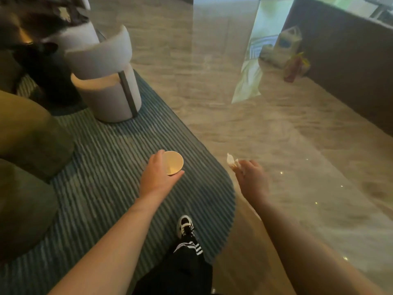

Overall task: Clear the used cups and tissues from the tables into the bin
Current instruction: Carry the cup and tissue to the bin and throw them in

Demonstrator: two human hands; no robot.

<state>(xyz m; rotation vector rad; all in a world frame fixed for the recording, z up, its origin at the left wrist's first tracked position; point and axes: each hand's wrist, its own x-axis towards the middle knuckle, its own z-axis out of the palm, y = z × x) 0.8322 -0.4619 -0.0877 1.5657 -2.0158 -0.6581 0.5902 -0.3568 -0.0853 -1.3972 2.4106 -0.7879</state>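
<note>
My left hand (158,176) grips a pale paper cup (174,162), seen from above with its round mouth facing the camera, held over the striped rug. My right hand (251,177) pinches a crumpled white tissue (232,161) that sticks out past my fingers, above the glossy stone floor. Both arms reach forward at about the same height. No bin or table top shows in this view.
A blue-green striped rug (119,158) with a rounded corner lies underfoot. A white round chair (106,81) stands at the left, with olive seats (32,135) nearer. Bags (291,52) sit by a dark counter (344,60) at the far right. My shoe (185,226) steps forward.
</note>
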